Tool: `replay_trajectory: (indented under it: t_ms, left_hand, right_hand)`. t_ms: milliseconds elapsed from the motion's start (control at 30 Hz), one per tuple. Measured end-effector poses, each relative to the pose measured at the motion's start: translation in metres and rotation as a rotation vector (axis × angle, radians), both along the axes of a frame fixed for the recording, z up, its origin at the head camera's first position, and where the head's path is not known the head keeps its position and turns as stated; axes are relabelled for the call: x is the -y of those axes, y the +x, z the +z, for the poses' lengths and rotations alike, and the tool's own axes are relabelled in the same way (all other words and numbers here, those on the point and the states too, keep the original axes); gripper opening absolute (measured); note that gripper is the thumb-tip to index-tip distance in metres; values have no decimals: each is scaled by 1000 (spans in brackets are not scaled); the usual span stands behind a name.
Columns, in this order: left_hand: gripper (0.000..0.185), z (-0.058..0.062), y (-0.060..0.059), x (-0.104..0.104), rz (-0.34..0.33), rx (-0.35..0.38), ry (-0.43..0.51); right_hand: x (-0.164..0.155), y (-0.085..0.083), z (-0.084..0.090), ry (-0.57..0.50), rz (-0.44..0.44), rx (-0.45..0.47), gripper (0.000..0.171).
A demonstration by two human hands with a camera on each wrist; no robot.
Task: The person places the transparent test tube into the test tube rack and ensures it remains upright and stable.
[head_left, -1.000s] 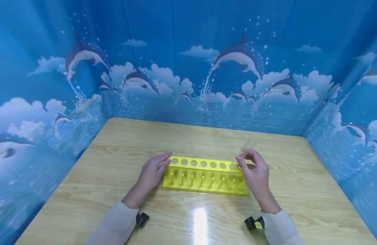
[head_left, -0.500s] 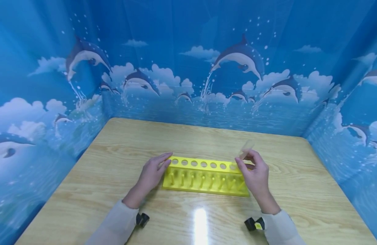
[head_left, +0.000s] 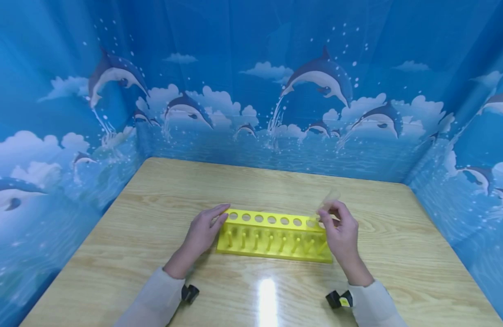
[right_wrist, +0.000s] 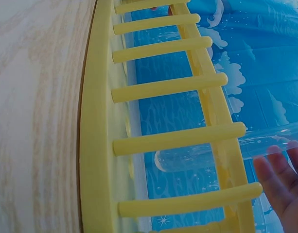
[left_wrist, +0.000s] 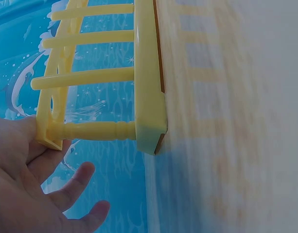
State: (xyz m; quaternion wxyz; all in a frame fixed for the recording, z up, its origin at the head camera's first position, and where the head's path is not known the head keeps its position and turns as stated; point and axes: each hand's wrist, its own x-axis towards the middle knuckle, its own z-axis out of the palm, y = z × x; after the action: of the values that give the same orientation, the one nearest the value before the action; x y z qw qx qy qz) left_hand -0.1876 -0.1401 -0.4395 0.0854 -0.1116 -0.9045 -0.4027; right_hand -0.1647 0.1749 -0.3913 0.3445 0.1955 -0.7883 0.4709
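Note:
A yellow test tube rack, with a row of holes along its top bar and upright pegs on its base, stands on the table. At its left end my left hand grips the corner of the top bar; in the left wrist view that hand's other fingers are spread away from the rack. My right hand holds a clear test tube by its side, above the rack's right end. The right wrist view shows the tube's rounded end below the top bar, behind the pegs, with my right fingertips on its upper part.
The wood-grain table extends around the rack on all sides. Behind it and at both sides hangs a blue curtain printed with dolphins. A bright light reflection lies on the tabletop in front.
The test tube's upper end has sunk slightly, and my right fingers have shifted a little on it. The left hand and the rack have stayed in place.

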Motion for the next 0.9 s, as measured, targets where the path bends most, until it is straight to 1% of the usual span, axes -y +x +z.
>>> replay_trajectory:
  t_ms: [67, 167, 267, 533, 733, 900]
  left_hand:
    - [36, -1, -1, 0, -2, -6, 2]
    - [36, -2, -1, 0, -3, -9, 4]
    - [36, -2, -1, 0, -6, -14, 6]
    - [36, -2, -1, 0, -10, -21, 11]
    - [36, -2, -1, 0, -11, -24, 4]
    - [36, -2, -1, 1, -15, -17, 9]
  right_hand:
    - [-1, 0, 0, 2, 8, 4, 8]
    - [-2, 0, -1, 7, 13, 12, 13]
    - [-2, 0, -1, 4, 10, 20, 14]
    - [-2, 0, -1, -2, 24, 15, 10]
    - [0, 0, -1, 9, -16, 3, 6]
    - [-1, -2, -4, 5, -36, 12, 15]
